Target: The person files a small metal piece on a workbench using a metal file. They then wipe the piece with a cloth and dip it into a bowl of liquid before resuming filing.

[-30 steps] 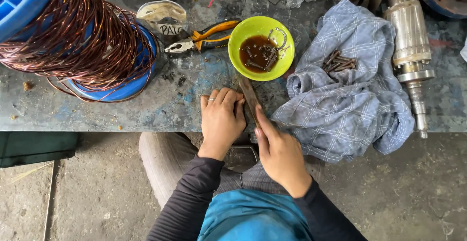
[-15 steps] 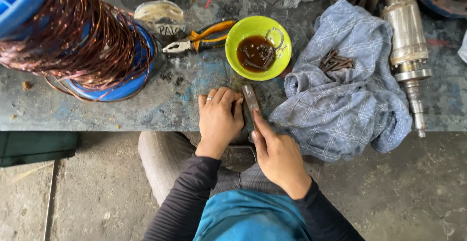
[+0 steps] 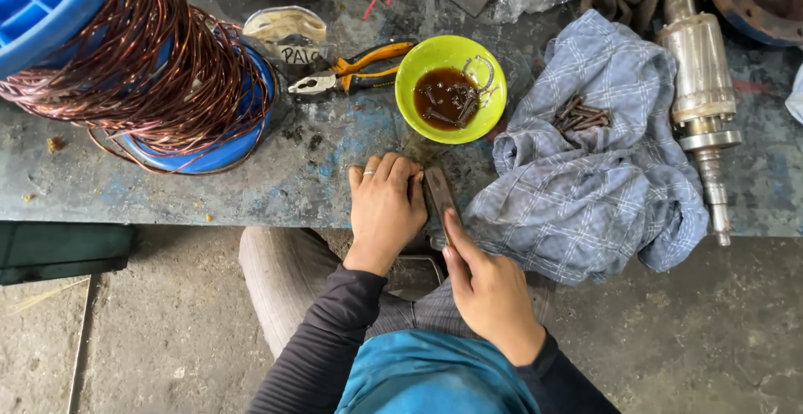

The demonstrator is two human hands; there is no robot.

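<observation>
While the head view looks straight down, we see the left hand (image 3: pixel 386 205) pressed flat, fingers together, on the worn grey-blue metal bench (image 3: pixel 251 188) at its near edge. The right hand (image 3: pixel 489 284) is closed on the near end of a narrow dark flat metal strip (image 3: pixel 438 195), which lies on the bench between the hands. Compared with half a second ago, both hands and the strip have barely shifted. Beyond them sit a lime-green plastic bowl of brown liquid (image 3: pixel 451 88), orange-handled pliers (image 3: pixel 351 75) and a crumpled blue checked cloth (image 3: pixel 594 188).
</observation>
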